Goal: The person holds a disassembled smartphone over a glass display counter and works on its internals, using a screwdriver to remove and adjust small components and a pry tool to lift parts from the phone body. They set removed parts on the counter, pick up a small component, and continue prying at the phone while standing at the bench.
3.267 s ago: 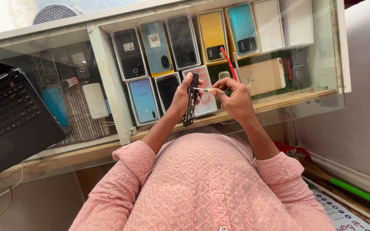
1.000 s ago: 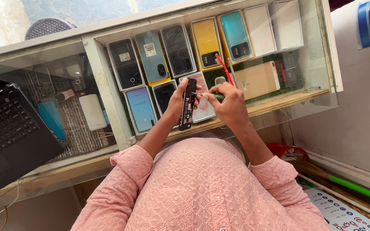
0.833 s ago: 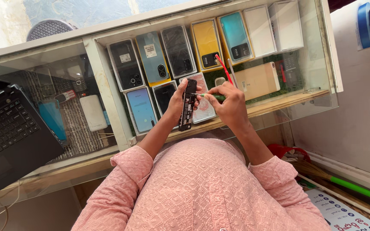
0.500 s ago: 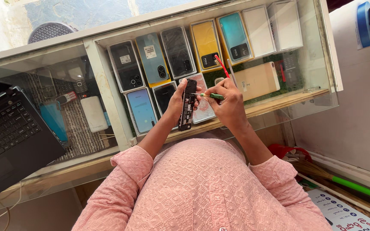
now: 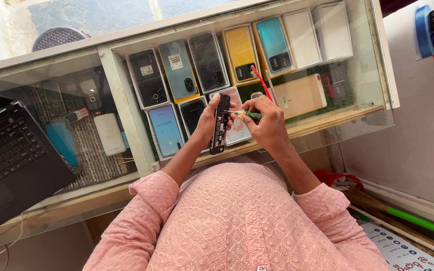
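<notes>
Glass display counter (image 5: 377, 65), wood-edged, daylight on top. Open black laptop (image 5: 11, 155) on its left end. White wall (image 5: 418, 150) right of counter; green-handled broom (image 5: 408, 221) on floor beneath wall.

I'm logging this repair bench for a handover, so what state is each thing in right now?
Phone: back cover off, inner parts exposed, held upright on edge by the left hand.
Screwdriver: gripped in the right hand, tip against the phone.
Laptop: lid open, screen barely in view.
Glass display case: closed on top, phones lying flat inside.
</notes>
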